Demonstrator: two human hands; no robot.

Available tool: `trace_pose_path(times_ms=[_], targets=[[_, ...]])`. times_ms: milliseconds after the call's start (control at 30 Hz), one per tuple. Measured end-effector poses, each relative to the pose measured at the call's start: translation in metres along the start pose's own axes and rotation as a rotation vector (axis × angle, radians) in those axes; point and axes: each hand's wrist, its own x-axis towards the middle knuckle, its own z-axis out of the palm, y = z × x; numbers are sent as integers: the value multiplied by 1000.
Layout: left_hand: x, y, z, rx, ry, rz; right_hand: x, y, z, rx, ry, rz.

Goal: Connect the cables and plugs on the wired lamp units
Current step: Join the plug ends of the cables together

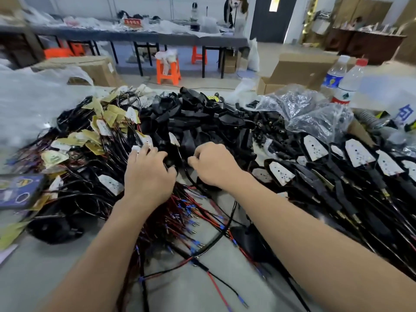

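Observation:
My left hand (148,174) lies on the heap in the middle of the table, fingers curled over a black lamp housing (171,159). Just right of it, my right hand (212,165) has its fingers curled and pinches a thin black cable (185,170) that runs down toward me. Loose black housings (198,118) are piled behind both hands. White LED boards on black wires (103,128) are tangled at the left. Red and black wires with blue terminals (188,213) spread out under my forearms. What the fingertips hold is partly hidden.
Rows of black units with white boards (358,154) lie at the right. A phone (18,191) sits at the left edge. Two water bottles (347,83), a crumpled plastic bag (310,109) of black plugs and cardboard boxes (297,68) stand behind. Grey tabletop (67,255) shows near me.

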Motion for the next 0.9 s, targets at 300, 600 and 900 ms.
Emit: trace_pose_path(times_ms=[300,600,900], targets=[[-9,-2,20,-27,137,34,2,-20,-2,459,67,87],[-27,37,-33,-1102,-135,21,-13,-20,-89,1264,313,16],[-41,51,-35,-1265,-250,-123,-25,-3,-88,1333,424,149]])
